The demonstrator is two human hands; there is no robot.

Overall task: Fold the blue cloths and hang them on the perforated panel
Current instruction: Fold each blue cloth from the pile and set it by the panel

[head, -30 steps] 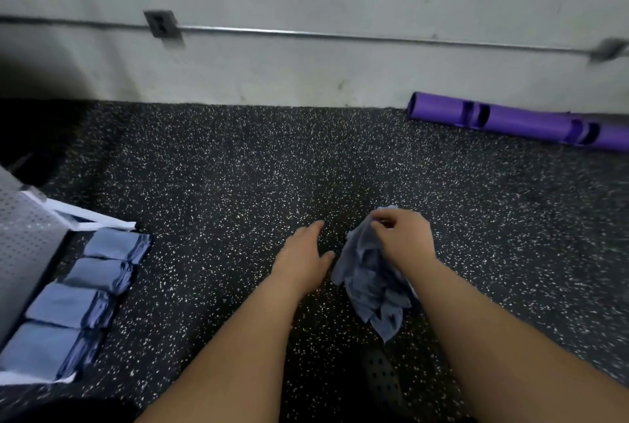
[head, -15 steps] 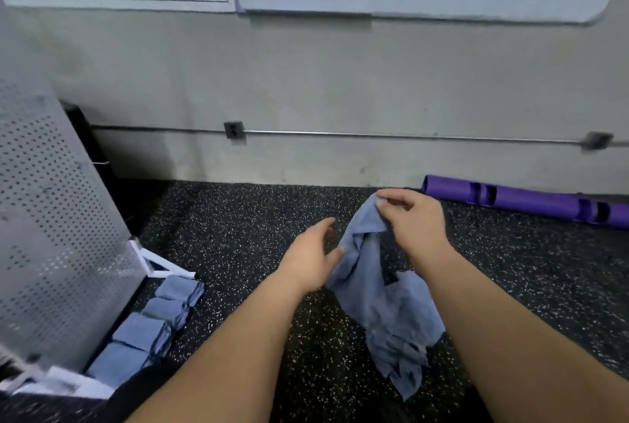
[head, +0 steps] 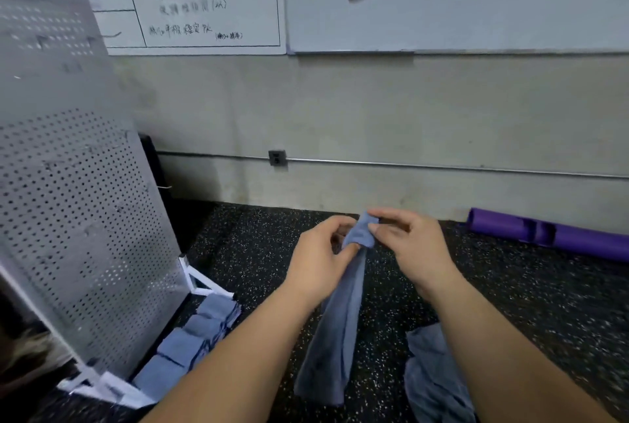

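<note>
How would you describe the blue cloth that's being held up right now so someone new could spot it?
Start at the perforated panel on the left, then look right to the middle of the speckled floor. There the left hand and right hand pinch the top of the held cloth, which hangs long and narrow. Unlike the folded cloths by the panel and the crumpled cloth, it is lifted.

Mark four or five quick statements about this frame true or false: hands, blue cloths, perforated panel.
1. Both the left hand and right hand pinch the top of a hanging blue cloth. True.
2. Cloths already hang on the grey perforated metal panel. False: none are visible on it.
3. Folded blue cloths lie in a row on the floor at the panel's base. True.
4. The purple foam roller stands upright. False: it lies along the wall.
5. Another crumpled blue cloth lies under the right forearm. True.
</note>
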